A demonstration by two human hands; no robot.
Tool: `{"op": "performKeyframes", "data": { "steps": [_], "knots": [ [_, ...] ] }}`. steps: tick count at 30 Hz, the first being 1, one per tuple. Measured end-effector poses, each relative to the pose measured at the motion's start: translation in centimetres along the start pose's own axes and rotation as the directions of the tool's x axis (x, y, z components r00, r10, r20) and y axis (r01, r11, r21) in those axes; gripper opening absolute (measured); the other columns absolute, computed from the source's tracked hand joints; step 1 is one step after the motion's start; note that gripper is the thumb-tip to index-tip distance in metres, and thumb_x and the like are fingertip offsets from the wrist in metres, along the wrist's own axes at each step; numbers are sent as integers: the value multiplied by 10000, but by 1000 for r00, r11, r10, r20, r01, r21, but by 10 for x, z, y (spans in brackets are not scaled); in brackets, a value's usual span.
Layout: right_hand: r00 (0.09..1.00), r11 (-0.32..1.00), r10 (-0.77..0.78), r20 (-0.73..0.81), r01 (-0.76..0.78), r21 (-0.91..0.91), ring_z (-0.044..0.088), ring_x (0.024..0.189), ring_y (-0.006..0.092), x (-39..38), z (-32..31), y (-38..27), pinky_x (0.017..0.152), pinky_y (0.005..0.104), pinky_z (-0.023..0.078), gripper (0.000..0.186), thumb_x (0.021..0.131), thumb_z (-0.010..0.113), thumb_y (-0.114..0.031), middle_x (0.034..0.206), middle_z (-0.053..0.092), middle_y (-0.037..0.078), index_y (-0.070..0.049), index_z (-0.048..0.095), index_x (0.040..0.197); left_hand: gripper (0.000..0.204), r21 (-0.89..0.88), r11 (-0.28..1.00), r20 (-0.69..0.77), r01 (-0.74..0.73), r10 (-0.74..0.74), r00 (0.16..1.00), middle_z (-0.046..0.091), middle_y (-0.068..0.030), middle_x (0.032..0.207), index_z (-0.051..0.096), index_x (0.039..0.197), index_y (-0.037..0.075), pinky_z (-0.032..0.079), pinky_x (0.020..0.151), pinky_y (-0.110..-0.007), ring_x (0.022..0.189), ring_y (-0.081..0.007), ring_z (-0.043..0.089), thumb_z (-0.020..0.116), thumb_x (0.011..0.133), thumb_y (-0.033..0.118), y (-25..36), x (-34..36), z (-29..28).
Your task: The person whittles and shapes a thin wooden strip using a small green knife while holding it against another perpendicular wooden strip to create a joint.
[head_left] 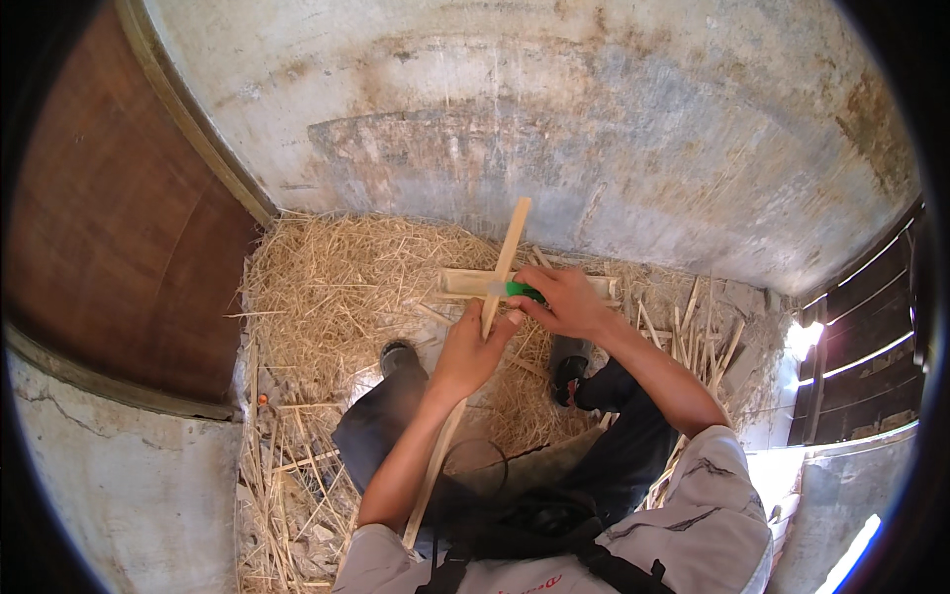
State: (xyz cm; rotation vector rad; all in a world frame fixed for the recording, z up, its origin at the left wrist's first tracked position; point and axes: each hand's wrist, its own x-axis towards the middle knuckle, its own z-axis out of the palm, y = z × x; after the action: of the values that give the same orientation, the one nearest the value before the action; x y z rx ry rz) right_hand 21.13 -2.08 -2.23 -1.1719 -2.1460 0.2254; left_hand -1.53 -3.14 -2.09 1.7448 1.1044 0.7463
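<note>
A long, pale bamboo strip [514, 233] runs slantwise from beside my left forearm up past both hands toward the wall. Around its middle my left hand [465, 354] is closed, thumb toward the right hand. My right hand [572, 300] grips a green-handled tool [522, 291] whose greyish end lies against the strip just above the left fingers. That end is small and blurred, so its exact shape cannot be told. Behind the strip and the right hand lies a wider split bamboo piece [467, 283], set crosswise and partly covered.
Straw-like shavings [336, 277] cover the floor, with loose strips [698, 337] at right and more at lower left. A stained wall [554, 119] rises ahead. A brown door panel [129, 218] stands left, dark slats [861, 346] right. My boots [568, 378] flank the work.
</note>
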Motion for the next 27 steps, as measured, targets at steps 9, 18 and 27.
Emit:
{"op": "performKeyframes", "data": {
  "steps": [9, 18, 27],
  "knots": [
    [999, 999, -32, -23, 32, -2, 711, 692, 344, -2, 11, -5, 581, 454, 527, 210, 1009, 748, -287, 853, 715, 114, -97, 672, 1058, 398, -6, 998, -72, 57, -58, 996, 635, -190, 810, 550, 1112, -34, 484, 687, -438, 727, -283, 623, 508, 1175, 356, 2, -1, -1],
    [999, 997, 30, -44, -33, -74, 725, 686, 330, 0, 7, -3, 582, 432, 548, 218, 1030, 723, -345, 869, 747, 83, -130, 699, 1056, 299, 129, 992, -146, 10, 9, 989, 613, -273, 697, 532, 1057, -17, 429, 594, -543, 668, -500, 638, 511, 1164, 262, 1, -2, 1],
    [980, 982, 165, -115, -174, -70, 715, 690, 358, 21, -25, 20, 628, 444, 548, 255, 1008, 767, -315, 830, 742, 141, -66, 747, 1061, 310, 197, 980, -136, 16, 11, 991, 603, -297, 655, 544, 1049, -23, 420, 565, -572, 636, -539, 622, 524, 1156, 267, -10, -6, 8]
  ]
}}
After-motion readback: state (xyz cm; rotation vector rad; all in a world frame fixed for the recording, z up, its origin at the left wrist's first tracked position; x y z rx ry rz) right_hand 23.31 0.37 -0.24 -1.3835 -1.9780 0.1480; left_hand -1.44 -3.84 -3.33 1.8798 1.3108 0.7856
